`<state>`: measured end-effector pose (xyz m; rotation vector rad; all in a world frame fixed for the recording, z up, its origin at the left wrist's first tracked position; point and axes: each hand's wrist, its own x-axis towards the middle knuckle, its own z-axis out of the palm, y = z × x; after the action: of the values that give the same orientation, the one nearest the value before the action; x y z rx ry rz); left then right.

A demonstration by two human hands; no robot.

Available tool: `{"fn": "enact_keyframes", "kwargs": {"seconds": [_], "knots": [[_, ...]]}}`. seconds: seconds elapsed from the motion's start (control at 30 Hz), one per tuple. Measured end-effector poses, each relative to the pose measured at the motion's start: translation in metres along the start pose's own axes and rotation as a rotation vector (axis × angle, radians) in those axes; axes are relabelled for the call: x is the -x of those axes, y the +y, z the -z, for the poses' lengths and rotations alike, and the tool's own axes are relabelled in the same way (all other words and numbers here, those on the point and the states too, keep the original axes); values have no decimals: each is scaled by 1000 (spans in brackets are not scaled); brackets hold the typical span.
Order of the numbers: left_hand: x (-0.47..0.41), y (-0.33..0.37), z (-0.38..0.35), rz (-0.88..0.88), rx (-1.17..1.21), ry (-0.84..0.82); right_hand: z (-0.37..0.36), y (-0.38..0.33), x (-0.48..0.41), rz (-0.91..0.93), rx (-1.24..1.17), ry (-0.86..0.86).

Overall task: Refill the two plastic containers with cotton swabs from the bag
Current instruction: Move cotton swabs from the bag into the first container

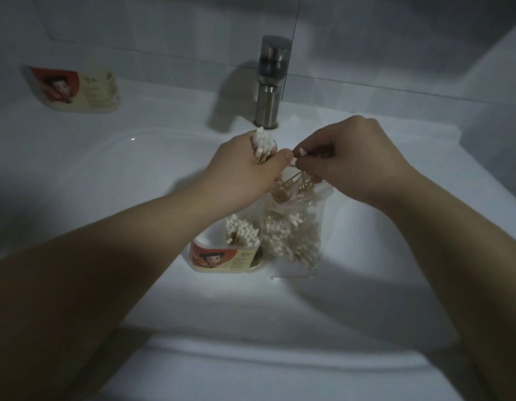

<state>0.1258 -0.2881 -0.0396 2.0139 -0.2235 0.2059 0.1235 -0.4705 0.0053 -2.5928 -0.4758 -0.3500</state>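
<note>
Sink, dim light. The bag is stood in the basin, mouth up, just beside the near container; the two appear to touch. The far container is seen on the ledge at left, well apart from the hands; its fill cannot be told.

Left hand: fingers are curled round a bundle, cotton tips up, held above the bag. Right hand: thumb and forefinger are pinched together on a few swabs at the bag mouth, other fingers curled under.

Handling, as judged: swabs are taken to be near weightless and thin-stemmed, stiff lengthwise but easily bent if squeezed crosswise. Loose ones scatter readily; one stray lies on the basin floor near the bag. They are best taken at mid-stem in an aligned bunch. The bag film looks soft and slack and gives no support, so it is best steadied at the mouth. The near container is likely light and may tip when a bunch is pushed in (it is well stocked, tips standing above the rim).

Labels: on both containers a red panel with a cartoon figure and a cream panel of small print are seen. No word or brand can be read.
</note>
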Motion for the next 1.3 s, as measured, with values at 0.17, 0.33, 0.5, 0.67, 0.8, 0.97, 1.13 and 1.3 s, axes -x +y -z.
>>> {"fn": "enact_keyframes", "kwargs": {"seconds": [0.17,0.33,0.5,0.67,0.8,0.97,1.13,1.3], "knots": [[-1,-1,2,-8,-65,-29,2,0,0,-20,-74,71],[1,0,1,-69,-129,-129,1,-1,1,-39,-150,116],[2,-1,2,-80,-209,-193,0,2,0,-28,-101,-5],[1,-3,0,-83,-352,-229,-10,1,1,4,29,-281],[1,-2,4,-71,-325,-208,-9,1,1,-24,60,-349],[2,-2,3,-73,-288,-207,-2,2,0,-70,-60,-229],[3,-1,2,-80,-212,-256,5,3,-1,-91,-61,-61],[3,-5,0,-34,-270,-316,6,4,-1,-142,-202,7]]}}
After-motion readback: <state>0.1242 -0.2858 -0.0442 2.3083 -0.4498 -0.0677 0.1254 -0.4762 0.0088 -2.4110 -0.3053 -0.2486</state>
